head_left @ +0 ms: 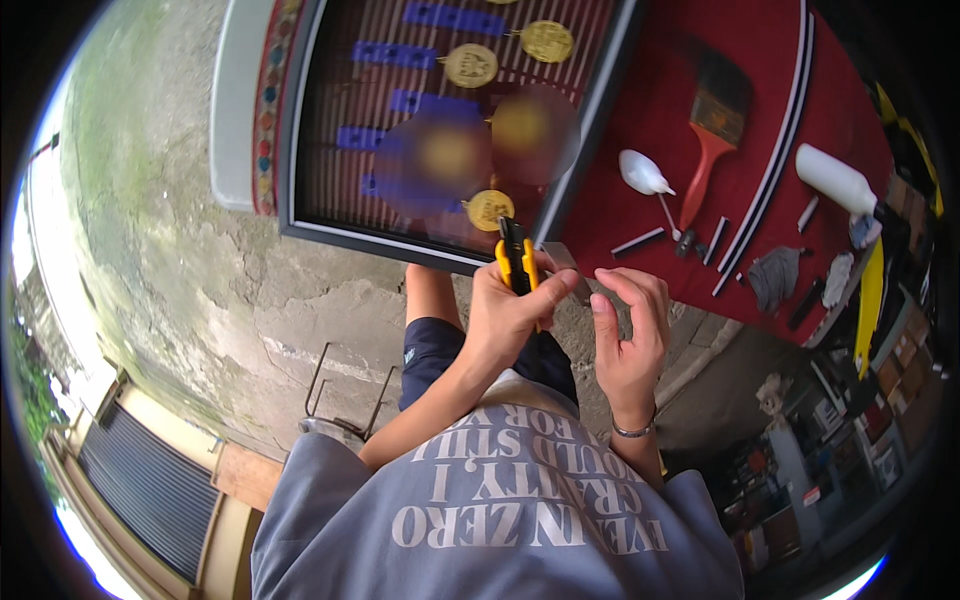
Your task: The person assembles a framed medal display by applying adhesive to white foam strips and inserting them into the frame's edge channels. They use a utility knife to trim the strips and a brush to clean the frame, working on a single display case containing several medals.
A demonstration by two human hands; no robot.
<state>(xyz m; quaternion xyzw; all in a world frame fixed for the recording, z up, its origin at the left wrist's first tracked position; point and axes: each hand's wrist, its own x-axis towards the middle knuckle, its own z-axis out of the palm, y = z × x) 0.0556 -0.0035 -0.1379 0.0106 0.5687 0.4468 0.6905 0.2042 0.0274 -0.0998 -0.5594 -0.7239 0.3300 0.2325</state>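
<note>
Yellow-and-black utility knife [517,257] sits clamped in the left hand [505,315], pointing away from the body, just near of the framed display [440,120]. The right hand [630,335] hovers beside it, fingers curled loosely, and I cannot tell if it grips anything. A slip could bring the blade into those close fingers. Farther right on the red cloth [650,100] lie a red-handled brush [712,130] and a white bottle [835,178], contents hidden.
</note>
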